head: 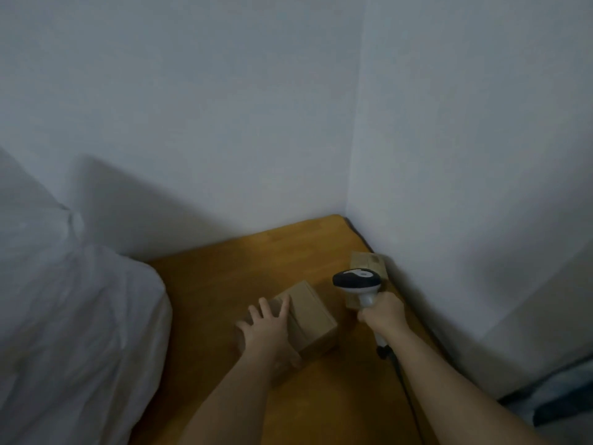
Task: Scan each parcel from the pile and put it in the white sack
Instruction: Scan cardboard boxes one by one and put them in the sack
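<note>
A brown cardboard parcel (pixel 313 319) lies on the wooden table (pixel 218 284). My left hand (pixel 268 329) rests flat on its near left side, fingers spread and straight. My right hand (pixel 383 311) grips the handle of a white and black barcode scanner (pixel 357 282), whose head points left toward the parcel. Its cable runs down along my right forearm. Behind the scanner, another brown parcel (pixel 369 261) sits against the right wall, partly hidden. The white sack (pixel 73 332) bulges at the table's left edge.
The table sits in a corner between two white walls (pixel 224 123), one behind and one on the right. A dark striped fabric item (pixel 564 396) shows at the lower right. The frame is dim and slightly blurred.
</note>
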